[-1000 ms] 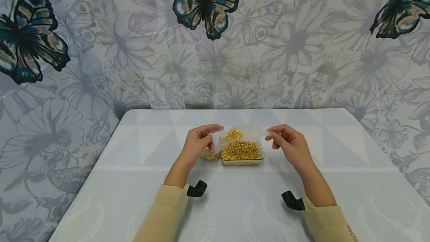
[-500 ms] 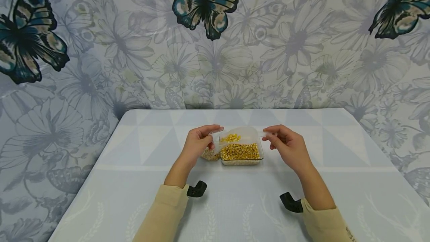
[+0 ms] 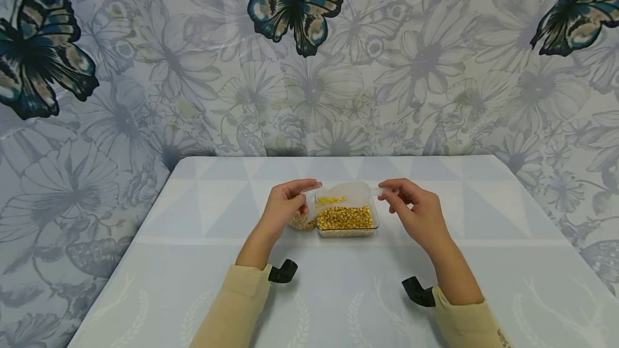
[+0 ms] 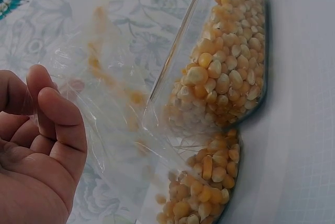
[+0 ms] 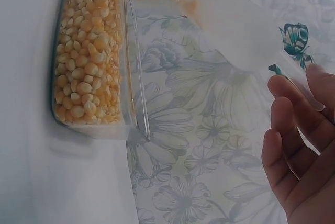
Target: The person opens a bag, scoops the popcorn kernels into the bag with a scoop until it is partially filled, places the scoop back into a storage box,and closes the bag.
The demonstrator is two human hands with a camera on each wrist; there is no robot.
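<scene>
My left hand (image 3: 285, 203) pinches the upper edge of a clear plastic bag (image 4: 118, 135), which hangs with corn kernels (image 4: 201, 187) gathered at its bottom. In my right hand (image 3: 418, 208) is the handle of a translucent white scoop (image 5: 235, 28), gripped between thumb and fingers. The scoop tilts toward the bag, its lip at the bag's mouth, and a thin line of yellow kernels (image 3: 331, 200) lies along its lower side. Below the scoop stands a rectangular glass container (image 3: 347, 234), filled with corn kernels (image 5: 84, 62) and right beside the bag.
Everything stands on a pale table (image 3: 338, 289) with a geometric pattern. Behind its far edge hangs a floral, butterfly-printed backdrop (image 3: 309, 95). Black wrist mounts (image 3: 283, 271) stick out from both beige sleeves (image 3: 234, 299).
My right hand has shifted slightly left with the scoop, which tilts more toward the bag. The kernels on the scoop have dwindled from a pile to a thin line. My left hand stays put.
</scene>
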